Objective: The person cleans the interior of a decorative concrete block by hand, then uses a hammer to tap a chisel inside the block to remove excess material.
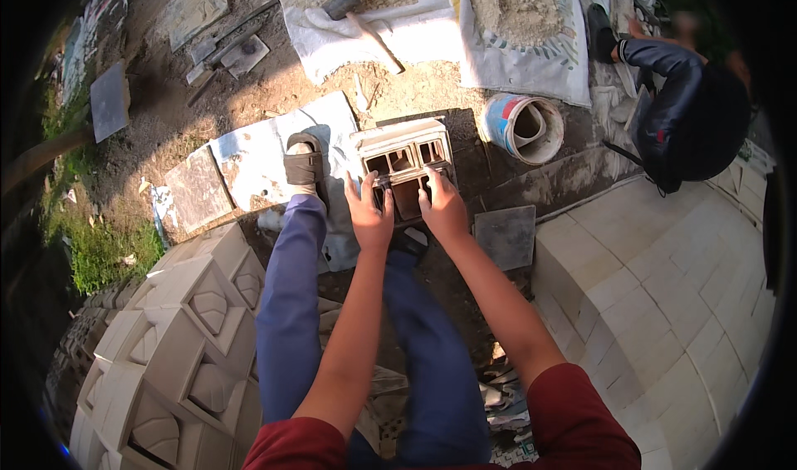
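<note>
A pale, box-like block (402,140) with square openings stands on the ground between my feet and the white sheet. Along its near side runs a dark frame (400,177) with hollow cells. My left hand (370,214) grips the frame's left side, thumb and fingers apart around the edge. On the right side, my right hand (446,210) holds the same frame in a like way. My fingertips partly cover the cells, and how firmly they press cannot be made out.
A bucket (498,119) lies tilted right of the block. Beyond lie a mallet (374,40) and sacks with sandy powder (515,9). Pale hollow blocks (178,370) are stacked left, more pale blocks (631,304) right. A flat plate (505,237) is nearby. A person's dark-clothed leg (656,55) is at right.
</note>
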Motion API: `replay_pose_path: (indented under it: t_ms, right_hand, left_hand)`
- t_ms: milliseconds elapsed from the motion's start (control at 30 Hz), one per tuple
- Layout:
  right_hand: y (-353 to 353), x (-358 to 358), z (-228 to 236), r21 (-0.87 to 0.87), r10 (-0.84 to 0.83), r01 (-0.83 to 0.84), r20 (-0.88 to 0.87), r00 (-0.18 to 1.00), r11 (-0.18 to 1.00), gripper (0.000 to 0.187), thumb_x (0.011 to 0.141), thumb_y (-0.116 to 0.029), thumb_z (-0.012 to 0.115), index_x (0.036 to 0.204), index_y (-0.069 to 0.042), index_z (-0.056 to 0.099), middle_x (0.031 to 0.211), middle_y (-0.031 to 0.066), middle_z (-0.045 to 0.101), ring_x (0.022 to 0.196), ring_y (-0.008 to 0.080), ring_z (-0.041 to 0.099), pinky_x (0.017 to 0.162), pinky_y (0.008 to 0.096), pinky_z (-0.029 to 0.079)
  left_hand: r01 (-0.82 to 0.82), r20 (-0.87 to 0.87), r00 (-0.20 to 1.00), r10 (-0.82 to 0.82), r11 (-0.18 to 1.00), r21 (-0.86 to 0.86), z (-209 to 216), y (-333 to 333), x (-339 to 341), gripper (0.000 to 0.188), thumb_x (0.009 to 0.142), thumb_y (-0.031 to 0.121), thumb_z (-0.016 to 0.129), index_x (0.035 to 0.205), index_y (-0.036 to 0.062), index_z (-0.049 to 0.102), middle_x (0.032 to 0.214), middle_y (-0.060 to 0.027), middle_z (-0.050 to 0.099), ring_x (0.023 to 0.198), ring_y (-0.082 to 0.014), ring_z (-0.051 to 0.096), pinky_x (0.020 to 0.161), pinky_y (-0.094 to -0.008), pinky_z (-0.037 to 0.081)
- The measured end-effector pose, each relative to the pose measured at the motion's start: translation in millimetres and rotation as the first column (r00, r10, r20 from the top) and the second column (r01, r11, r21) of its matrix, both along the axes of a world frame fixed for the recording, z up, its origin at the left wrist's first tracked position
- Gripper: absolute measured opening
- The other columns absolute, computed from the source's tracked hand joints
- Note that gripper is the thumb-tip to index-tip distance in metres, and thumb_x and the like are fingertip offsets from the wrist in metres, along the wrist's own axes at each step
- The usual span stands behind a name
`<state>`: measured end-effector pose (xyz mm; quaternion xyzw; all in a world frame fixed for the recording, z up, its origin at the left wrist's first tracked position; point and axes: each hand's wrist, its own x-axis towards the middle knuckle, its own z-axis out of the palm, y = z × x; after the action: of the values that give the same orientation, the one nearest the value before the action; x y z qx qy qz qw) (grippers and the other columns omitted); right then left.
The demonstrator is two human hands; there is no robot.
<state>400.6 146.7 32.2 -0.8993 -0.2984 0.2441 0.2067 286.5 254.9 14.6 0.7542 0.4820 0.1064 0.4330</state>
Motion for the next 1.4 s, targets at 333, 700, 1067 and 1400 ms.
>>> replay_pose_path:
  t_ms: [333,700,1067,1400]
  right_hand:
    - [34,-24,-19,0.145,-0.391,0.482,-0.410,0.824,0.864,0.072,0.092,-0.028,0.070,0.151,-0.009,0.033,0.129,0.0324,0.060,0.117,0.0495,0.060,0.094,0.0506,0.051]
    - [52,-16,-24,-0.164,-0.407,0.375,-0.270,0.873,0.912,0.097,0.081,-0.050,0.078,0.150,0.000,0.031,0.109,0.0320,0.069,0.101,0.0455,0.069,0.086,0.0485,0.055]
    - [89,-23,-24,-0.323,-0.597,0.527,-0.171,0.784,0.786,0.094,0.076,-0.050,0.080,0.143,-0.002,0.035,0.106,0.0298,0.068,0.101,0.0462,0.067,0.089,0.0533,0.053]
    - [89,-28,-33,-0.209,-0.674,0.646,-0.101,0.732,0.734,0.085,0.069,-0.039,0.084,0.136,-0.007,0.043,0.103,0.0296,0.068,0.098,0.0485,0.066,0.086,0.0530,0.053]
  left_hand:
    - [-0.021,0.473,0.800,0.369,0.805,-0.593,-51,14,-13,0.072,0.106,0.011,0.050,0.162,-0.0011,0.006,0.164,-0.0225,0.024,0.151,-0.0260,0.027,0.123,-0.0368,0.022]
    - [0.050,0.454,0.882,0.126,0.933,-0.356,-32,21,-8,0.062,0.110,0.024,0.040,0.159,-0.0062,0.018,0.163,-0.0249,0.028,0.151,-0.0315,0.029,0.123,-0.0403,0.024]
    - [-0.078,0.105,0.883,0.457,0.365,-0.928,-45,36,-26,0.077,0.106,0.061,0.031,0.165,0.0151,0.013,0.171,-0.0054,0.016,0.156,-0.0237,0.019,0.125,-0.0410,0.016]
    - [0.002,0.099,0.922,0.373,0.252,-0.968,-30,47,-19,0.083,0.103,0.069,0.029,0.165,0.0178,0.010,0.171,-0.0027,0.017,0.155,-0.0249,0.019,0.124,-0.0438,0.016]
